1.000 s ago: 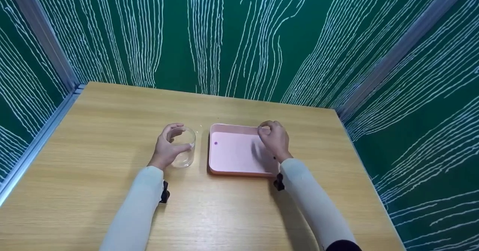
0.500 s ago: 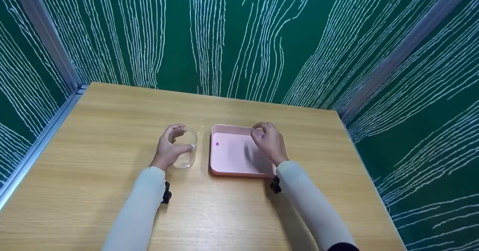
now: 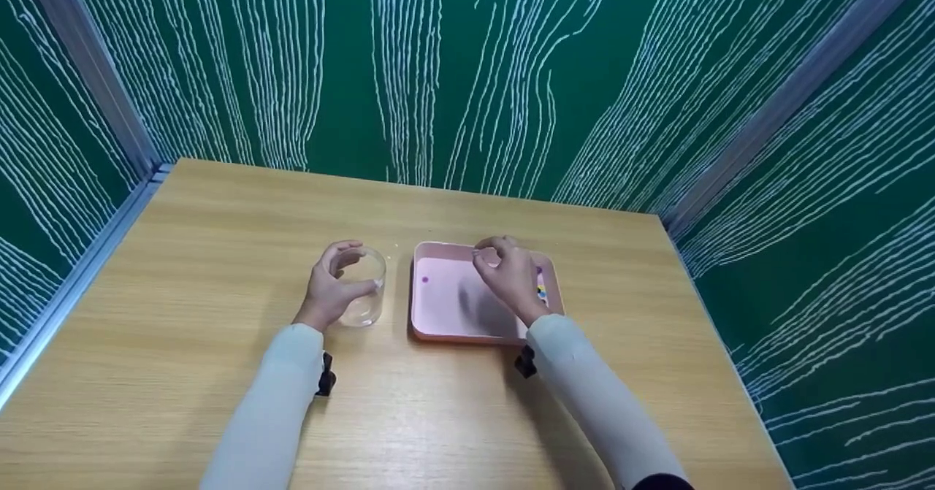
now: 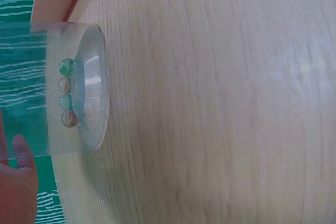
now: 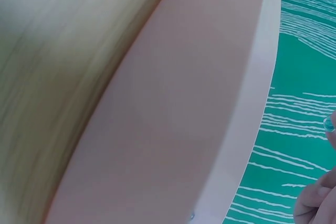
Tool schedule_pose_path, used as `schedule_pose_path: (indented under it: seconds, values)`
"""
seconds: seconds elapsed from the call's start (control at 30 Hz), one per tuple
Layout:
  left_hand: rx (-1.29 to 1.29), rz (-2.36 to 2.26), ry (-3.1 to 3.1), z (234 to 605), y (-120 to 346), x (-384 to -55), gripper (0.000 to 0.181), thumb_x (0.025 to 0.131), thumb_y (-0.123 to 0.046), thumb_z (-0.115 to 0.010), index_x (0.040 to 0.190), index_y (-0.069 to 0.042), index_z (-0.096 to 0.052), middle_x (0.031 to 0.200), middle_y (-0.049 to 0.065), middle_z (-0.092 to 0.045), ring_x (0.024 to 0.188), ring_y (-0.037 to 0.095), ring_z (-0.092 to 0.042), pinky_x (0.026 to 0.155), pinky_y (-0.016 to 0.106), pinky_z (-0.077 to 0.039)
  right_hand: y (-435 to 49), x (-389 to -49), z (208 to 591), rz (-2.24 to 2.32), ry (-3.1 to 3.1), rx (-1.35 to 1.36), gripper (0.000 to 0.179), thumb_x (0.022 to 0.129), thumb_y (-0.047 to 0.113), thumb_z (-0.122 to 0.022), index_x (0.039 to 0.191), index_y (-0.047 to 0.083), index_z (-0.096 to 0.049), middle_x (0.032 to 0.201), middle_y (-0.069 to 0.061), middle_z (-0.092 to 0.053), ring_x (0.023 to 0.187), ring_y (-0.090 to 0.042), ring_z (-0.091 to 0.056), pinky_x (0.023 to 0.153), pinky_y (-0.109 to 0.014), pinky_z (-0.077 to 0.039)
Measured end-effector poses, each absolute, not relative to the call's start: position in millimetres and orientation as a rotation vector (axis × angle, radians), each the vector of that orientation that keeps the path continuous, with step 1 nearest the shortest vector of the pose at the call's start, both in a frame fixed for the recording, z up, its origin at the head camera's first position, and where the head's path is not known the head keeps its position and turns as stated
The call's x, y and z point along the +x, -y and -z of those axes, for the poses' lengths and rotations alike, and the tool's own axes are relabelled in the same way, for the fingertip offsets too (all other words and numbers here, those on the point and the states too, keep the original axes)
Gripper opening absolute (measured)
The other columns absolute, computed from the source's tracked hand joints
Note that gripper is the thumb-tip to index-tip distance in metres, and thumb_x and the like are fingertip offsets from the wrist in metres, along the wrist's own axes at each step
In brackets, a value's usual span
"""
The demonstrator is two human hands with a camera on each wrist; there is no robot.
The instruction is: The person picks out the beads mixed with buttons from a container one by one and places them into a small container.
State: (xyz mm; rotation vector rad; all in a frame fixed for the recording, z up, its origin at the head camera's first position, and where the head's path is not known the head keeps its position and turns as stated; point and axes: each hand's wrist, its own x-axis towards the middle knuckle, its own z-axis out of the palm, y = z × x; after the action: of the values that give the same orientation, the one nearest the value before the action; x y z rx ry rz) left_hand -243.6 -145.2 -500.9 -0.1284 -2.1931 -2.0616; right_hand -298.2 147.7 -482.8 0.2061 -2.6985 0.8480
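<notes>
My left hand (image 3: 323,291) curls its fingers and thumb round a clear, straight-sided glass (image 3: 370,301) that stands upright on the table. Several marbles (image 4: 66,67), greenish and brownish, lie at the bottom of the glass in the left wrist view. Over the pink tray (image 3: 447,318) is my right hand (image 3: 509,277), thumb and forefinger pinching a small blue-green marble (image 5: 329,124). A purple spot (image 3: 425,280) shows on the left part of the tray. Yellow, blue and dark bits (image 3: 541,292) show at its right side, partly hidden by the right hand.
The wooden table (image 3: 409,410) carries the glass to the left of the tray, a narrow gap between them. Tiny bright specks (image 3: 397,246) appear behind that gap. A green wall (image 3: 467,74) with white wavy lines rises along the table's back edge.
My right hand has moved left over the tray with the marble, uncovering coloured bits at the tray's right side. The left hand and the glass have stayed in place.
</notes>
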Motion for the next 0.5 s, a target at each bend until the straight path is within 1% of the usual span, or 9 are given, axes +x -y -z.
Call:
schedule_pose_path:
  seconds: [0.13, 0.23, 0.33, 0.4, 0.5]
  values:
    - [-0.124, 2.033, 2.192, 510.1, 146.1, -249.3, 0.067, 0.059, -0.016, -0.079, 0.118, -0.018, -0.045, 0.117, 0.0, -0.055, 0.115, 0.027, -0.043, 0.098, 0.049, -0.024, -139.9, -297.6, 482.8, -0.906, 2.686, 0.198, 0.013, 0.077, 0.042, -0.06, 0.088, 0.036, -0.06, 0.096, 0.017, -0.056, 0.094, -0.008, -0.053, 0.089, -0.037, -0.044]
    - [-0.118, 2.039, 2.171, 512.0, 145.6, -250.2, 0.067, 0.059, -0.016, -0.079, 0.118, -0.017, -0.046, 0.115, -0.001, -0.055, 0.115, 0.028, -0.043, 0.098, 0.049, -0.024, -133.9, -295.9, 483.3, -0.938, 2.678, 0.202, 0.013, 0.077, 0.042, -0.06, 0.088, 0.037, -0.06, 0.095, 0.018, -0.055, 0.097, -0.01, -0.054, 0.088, -0.035, -0.044]
    - [-0.114, 2.043, 2.182, 511.1, 145.3, -249.7, 0.069, 0.059, -0.017, -0.079, 0.119, -0.016, -0.045, 0.116, -0.001, -0.055, 0.116, 0.027, -0.042, 0.098, 0.049, -0.024, -128.3, -294.1, 483.9, -0.966, 2.663, 0.23, 0.013, 0.078, 0.042, -0.059, 0.089, 0.036, -0.06, 0.097, 0.017, -0.055, 0.099, -0.013, -0.055, 0.088, -0.035, -0.045]
    - [-0.099, 2.056, 2.19, 507.9, 145.0, -247.7, 0.069, 0.059, -0.017, -0.079, 0.119, -0.016, -0.045, 0.116, -0.001, -0.055, 0.116, 0.026, -0.042, 0.099, 0.048, -0.024, -124.6, -292.9, 483.8, -0.976, 2.656, 0.247, 0.014, 0.078, 0.041, -0.059, 0.09, 0.035, -0.06, 0.097, 0.015, -0.056, 0.1, -0.013, -0.055, 0.087, -0.036, -0.045]
    - [-0.115, 2.069, 2.184, 499.8, 144.4, -243.6, 0.068, 0.06, -0.014, -0.079, 0.119, -0.014, -0.045, 0.117, 0.005, -0.055, 0.115, 0.026, -0.042, 0.098, 0.046, -0.024, -119.0, -293.3, 483.1, -1.002, 2.644, 0.28, 0.014, 0.078, 0.04, -0.059, 0.089, 0.032, -0.061, 0.097, 0.012, -0.058, 0.097, -0.012, -0.055, 0.086, -0.037, -0.046]
